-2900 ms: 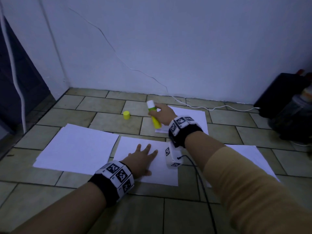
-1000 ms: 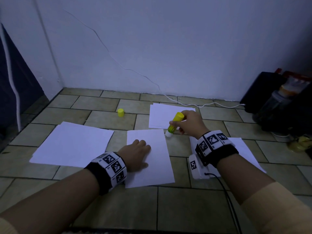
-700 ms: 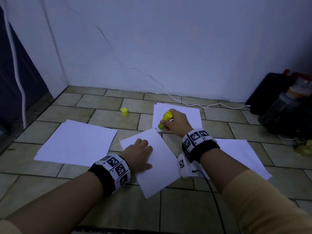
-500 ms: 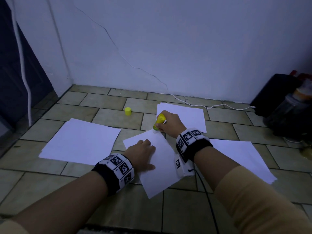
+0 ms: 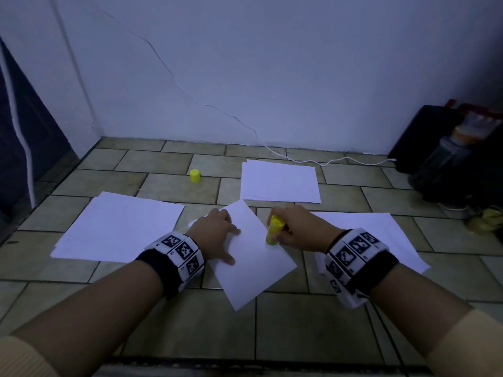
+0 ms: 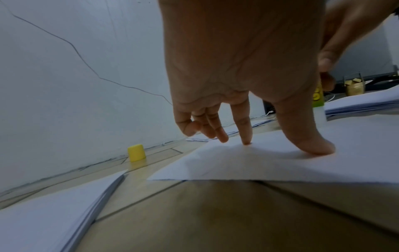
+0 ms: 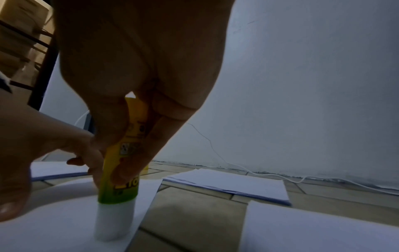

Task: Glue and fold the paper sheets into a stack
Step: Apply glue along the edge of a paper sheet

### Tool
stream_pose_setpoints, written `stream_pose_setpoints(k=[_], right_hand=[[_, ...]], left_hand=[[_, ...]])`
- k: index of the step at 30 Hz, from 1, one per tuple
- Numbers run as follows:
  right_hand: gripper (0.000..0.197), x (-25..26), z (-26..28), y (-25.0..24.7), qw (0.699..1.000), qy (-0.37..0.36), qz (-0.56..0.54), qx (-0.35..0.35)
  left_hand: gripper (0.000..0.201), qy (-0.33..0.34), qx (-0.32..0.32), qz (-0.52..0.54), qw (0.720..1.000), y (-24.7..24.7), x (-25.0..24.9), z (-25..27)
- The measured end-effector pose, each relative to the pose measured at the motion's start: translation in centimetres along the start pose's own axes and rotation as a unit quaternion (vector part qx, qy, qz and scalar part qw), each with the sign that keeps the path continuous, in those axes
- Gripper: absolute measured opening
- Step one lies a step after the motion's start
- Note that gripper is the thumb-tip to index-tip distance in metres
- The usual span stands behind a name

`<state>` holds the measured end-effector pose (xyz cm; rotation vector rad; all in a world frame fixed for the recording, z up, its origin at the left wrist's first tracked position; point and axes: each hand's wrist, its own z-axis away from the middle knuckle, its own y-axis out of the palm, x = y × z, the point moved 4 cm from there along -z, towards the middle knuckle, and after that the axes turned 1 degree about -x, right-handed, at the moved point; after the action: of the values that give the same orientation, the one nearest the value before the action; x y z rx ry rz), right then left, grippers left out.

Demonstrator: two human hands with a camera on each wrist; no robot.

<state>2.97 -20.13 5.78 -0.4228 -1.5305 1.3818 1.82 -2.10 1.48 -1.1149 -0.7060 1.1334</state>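
Tiled floor (image 5: 196,322) by white wall (image 5: 299,77); left grip (image 5: 215,235) flat, right grip (image 5: 296,232) seemingly clasps glue stick (image 5: 274,229).

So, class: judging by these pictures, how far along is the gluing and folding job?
Done: the yellow cap is off, standing on the floor. In hand: the left hand presses the middle sheet flat while the right hand rubs the glue stick along its edge. Left: this sheet looks unfolded, and three paper piles wait.

paper stacks (image 5: 119,224) – 3 | loose sheet (image 5: 253,265) – 1 | glue stick (image 5: 274,230) – 1 | cap (image 5: 195,176) – 1
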Motion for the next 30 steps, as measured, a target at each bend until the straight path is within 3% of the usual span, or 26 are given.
stream_pose_setpoints(k=[5,8,13,16,21,27,30], right_hand=[[0.028,-1.1,3.0,0.3,1.0,0.001,0.005,0.025],[0.026,-1.1,3.6,0.3,0.999,-0.009,0.003,0.035],[0.024,-0.6,3.2,-0.5,0.996,-0.046,0.041,0.071],[0.02,-0.7,2.2,-2.1,0.998,-0.042,-0.053,-0.01],[0.016,-1.9,-0.5,-4.2,0.969,0.017,-0.166,-0.18],[0.028,-3.8,-4.1,-2.3,0.965,0.118,-0.153,-0.177],[0.029,-3.5,-5.2,-1.3,0.96,0.128,-0.172,-0.181]], left_hand=[[0.08,0.052,-0.005,-0.016,0.998,0.0,-1.3,0.0],[0.076,0.113,0.045,-0.014,0.992,0.4,-2.4,0.2],[0.066,0.131,0.083,-0.088,0.984,0.9,-2.2,0.6],[0.065,0.109,0.068,-0.094,0.987,0.7,-1.9,0.7],[0.077,0.078,0.047,-0.062,0.994,1.1,-2.4,0.6],[0.09,0.017,0.056,-0.066,0.996,0.6,-2.0,0.1],[0.097,0.005,0.059,-0.066,0.996,0.7,-1.8,-0.1]])
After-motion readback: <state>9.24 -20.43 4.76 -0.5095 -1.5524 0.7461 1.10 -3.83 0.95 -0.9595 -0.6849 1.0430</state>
